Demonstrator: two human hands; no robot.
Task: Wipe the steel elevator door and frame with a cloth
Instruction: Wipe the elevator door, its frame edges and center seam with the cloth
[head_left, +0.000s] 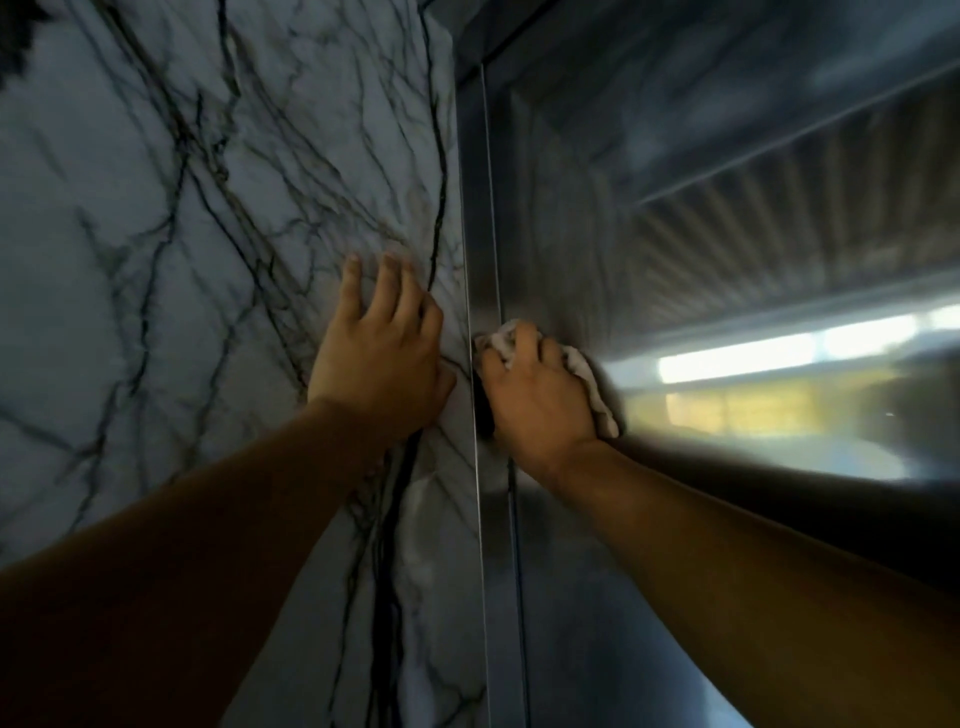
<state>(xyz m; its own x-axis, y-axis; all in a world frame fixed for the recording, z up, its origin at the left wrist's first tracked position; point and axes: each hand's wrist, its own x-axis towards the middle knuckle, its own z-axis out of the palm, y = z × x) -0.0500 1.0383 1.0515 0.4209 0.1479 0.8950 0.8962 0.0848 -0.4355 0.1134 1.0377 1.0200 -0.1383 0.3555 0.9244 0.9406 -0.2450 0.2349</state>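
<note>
We stand close to the veined marble wall (182, 234), where our left hand (382, 358) rests flat with straight fingers, holding nothing. Beside it are the steel door (675, 234) and the narrow frame (480, 208). Our right hand (535, 395) curls its fingers round the cloth (589, 384) and presses it on the steel by the frame. The bunched cloth may slip from the fingers and leave streaks.

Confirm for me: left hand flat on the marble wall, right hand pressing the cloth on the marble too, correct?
Not quite. The head view shows the right hand pressing the cloth on the steel frame, not marble. The left hand is flat on the marble wall.
</note>
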